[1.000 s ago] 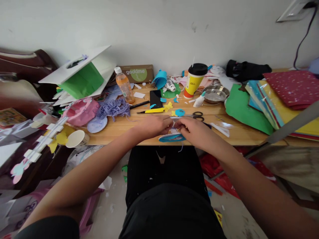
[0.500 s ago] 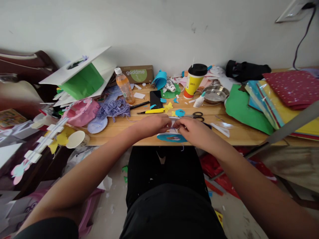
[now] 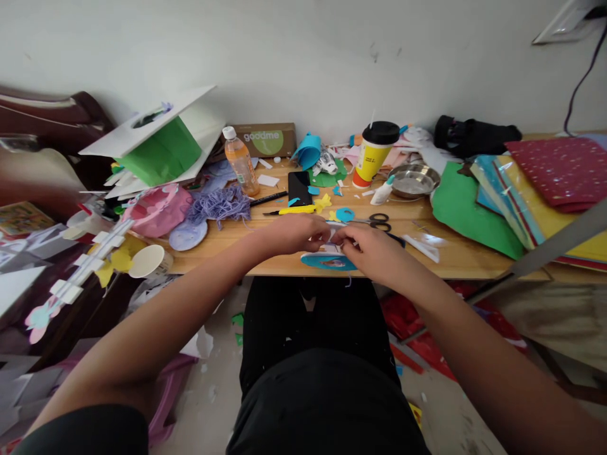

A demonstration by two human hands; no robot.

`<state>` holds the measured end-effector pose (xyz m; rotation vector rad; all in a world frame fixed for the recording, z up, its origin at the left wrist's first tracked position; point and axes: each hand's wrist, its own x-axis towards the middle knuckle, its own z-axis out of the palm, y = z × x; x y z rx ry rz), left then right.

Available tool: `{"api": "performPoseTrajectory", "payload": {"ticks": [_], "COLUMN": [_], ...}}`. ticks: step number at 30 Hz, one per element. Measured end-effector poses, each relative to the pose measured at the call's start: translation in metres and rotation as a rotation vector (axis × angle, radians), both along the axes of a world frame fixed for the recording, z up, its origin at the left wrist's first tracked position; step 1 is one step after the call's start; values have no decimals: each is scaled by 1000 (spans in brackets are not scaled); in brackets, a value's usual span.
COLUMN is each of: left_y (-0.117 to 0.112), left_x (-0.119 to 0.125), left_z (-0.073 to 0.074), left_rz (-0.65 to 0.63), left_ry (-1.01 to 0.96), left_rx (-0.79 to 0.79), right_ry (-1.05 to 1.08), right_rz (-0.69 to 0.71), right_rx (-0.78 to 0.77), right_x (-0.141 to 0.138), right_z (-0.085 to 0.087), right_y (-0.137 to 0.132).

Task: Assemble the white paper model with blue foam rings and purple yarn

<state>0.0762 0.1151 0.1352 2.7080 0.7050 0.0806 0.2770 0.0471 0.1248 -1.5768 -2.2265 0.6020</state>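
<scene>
Pinches a small white scrap (image 3: 334, 234) between the closed fingers of the left hand (image 3: 293, 232) and the right hand (image 3: 373, 250), fingertips meeting. Holds it just above a blue paper disc (image 3: 327, 262) lying at the near edge of the desk (image 3: 222, 243). Works with scissors (image 3: 379, 221) just beyond the right hand, a yellow utility knife (image 3: 294, 210) and black phone (image 3: 299, 187) beyond the left, purple yarn (image 3: 219, 203) farther left.

Mid-frame on my feed, the left hand (image 3: 294, 232) and right hand (image 3: 374, 249) meet over a paper disc (image 3: 327, 260) at the counter's (image 3: 455, 256) front edge. The scissors (image 3: 379, 221) sit just behind the right hand. The knife (image 3: 294, 210) lies behind the left, with the phone (image 3: 300, 187) behind that. The bottle (image 3: 241, 163) is left of the phone, the cup (image 3: 372, 155) and bowl (image 3: 411, 180) right of it. Paper sheets (image 3: 521, 196) are stacked at frame right.
</scene>
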Motion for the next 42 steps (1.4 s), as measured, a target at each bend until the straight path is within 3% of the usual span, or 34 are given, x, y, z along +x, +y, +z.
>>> {"api": "performPoseTrajectory", "payload": {"ticks": [11, 27, 35, 42], "left_y": [1, 5, 7, 8], "left_x": [-6, 7, 16, 9], "left_z": [-4, -1, 8, 5], "left_rz": [27, 28, 10, 22], "left_ry": [-127, -32, 124, 107], "left_rx": [-137, -48, 43, 44], "right_ry": [35, 29, 113, 280], "right_rz": [-11, -21, 42, -45], "right_rx": [24, -14, 137, -1], "right_x": [5, 3, 7, 7], "right_z": [-3, -4, -11, -8], "right_y": [-12, -10, -10, -14]}}
